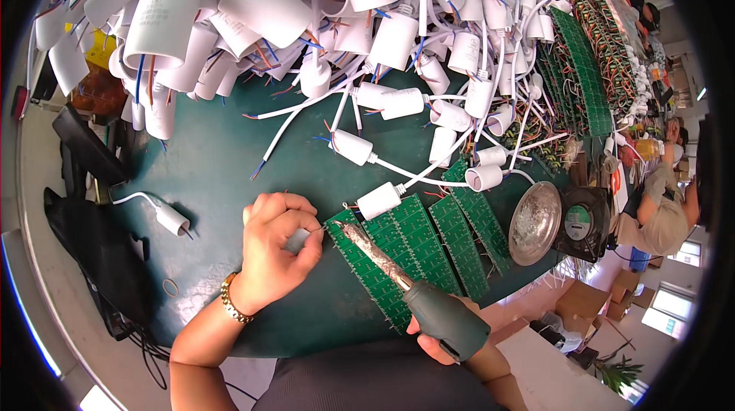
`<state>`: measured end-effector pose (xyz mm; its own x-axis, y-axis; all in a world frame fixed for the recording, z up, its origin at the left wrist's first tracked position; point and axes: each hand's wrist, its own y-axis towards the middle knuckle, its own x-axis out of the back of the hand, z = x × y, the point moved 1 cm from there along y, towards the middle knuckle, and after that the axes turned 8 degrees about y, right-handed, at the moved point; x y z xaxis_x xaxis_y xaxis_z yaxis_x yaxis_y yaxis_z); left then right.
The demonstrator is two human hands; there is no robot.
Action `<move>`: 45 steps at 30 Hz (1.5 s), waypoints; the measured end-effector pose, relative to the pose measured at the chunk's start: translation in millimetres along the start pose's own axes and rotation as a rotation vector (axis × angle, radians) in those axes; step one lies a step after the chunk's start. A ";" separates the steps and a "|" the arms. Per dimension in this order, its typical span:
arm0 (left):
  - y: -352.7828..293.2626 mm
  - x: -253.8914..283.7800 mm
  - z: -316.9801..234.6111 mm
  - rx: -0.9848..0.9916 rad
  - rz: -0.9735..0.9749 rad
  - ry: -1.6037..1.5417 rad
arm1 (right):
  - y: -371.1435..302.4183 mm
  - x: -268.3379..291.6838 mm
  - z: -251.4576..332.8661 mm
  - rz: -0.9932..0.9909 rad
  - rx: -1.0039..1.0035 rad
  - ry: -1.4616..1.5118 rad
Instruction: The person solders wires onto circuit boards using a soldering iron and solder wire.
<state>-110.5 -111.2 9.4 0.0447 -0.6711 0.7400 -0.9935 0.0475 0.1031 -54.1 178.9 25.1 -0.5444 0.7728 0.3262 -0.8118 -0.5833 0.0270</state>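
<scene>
Gripping: right hand [434, 348], fingers wrapped round soldering iron [448, 319]
Green circuit board [363, 269]: left hand [277, 246] beside, fingertips together, contents unclear

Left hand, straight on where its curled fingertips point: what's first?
The left hand would likely meet the leftmost green board first, with the soldering iron close beyond; depth is unclear.

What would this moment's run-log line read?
left hand: curled beside green circuit boards, contents unclear | right hand: holding soldering iron, tip near boards | around: white lamp holders, metal dish, fan
</scene>
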 end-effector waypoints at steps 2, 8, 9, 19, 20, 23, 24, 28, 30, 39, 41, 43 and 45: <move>-1.4 -1.4 -0.5 0.001 -0.015 0.010 | 0.5 0.5 2.9 0.064 -0.053 -0.040; -1.6 -4.1 0.6 -0.035 -0.028 0.039 | 15.4 3.2 19.0 0.047 -0.175 0.100; -1.7 -4.5 0.9 -0.050 -0.040 0.043 | 13.0 2.3 15.6 0.050 -0.178 0.098; -1.9 -5.9 0.9 -0.067 -0.080 0.051 | 14.2 -0.1 15.3 0.036 -0.211 0.146; -2.2 -6.4 1.3 -0.062 -0.079 0.054 | 18.3 0.6 18.0 0.037 -0.255 0.249; -2.3 -6.4 1.7 -0.053 -0.078 0.062 | 3.4 -3.1 6.5 0.013 -0.169 0.063; -1.9 -5.7 1.7 -0.058 -0.075 0.060 | -1.3 -3.7 6.4 0.014 -0.170 0.065; -0.5 -5.3 0.7 -0.087 -0.066 0.069 | -3.0 -4.6 11.8 -0.102 -0.314 0.352; -1.2 -4.3 1.8 -0.084 -0.069 0.074 | -20.6 5.5 -4.2 0.188 -0.200 0.398; -1.9 -5.1 -0.1 -0.103 -0.062 0.090 | -14.9 -1.8 -8.1 0.056 -0.273 0.535; -1.5 -4.9 0.4 -0.105 -0.059 0.087 | -15.8 -2.8 -8.4 0.022 -0.276 0.554; -1.1 -4.2 0.0 -0.100 -0.045 0.077 | -13.7 -3.0 -6.8 -0.012 -0.279 0.574; -1.4 -3.6 0.2 -0.101 -0.048 0.083 | -6.3 -3.6 -0.6 0.001 -0.280 0.603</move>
<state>-109.3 -109.0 6.4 0.1045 -0.6109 0.7848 -0.9746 0.0943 0.2032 -47.2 179.9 23.2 -0.5021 0.8243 -0.2616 -0.7911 -0.5600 -0.2460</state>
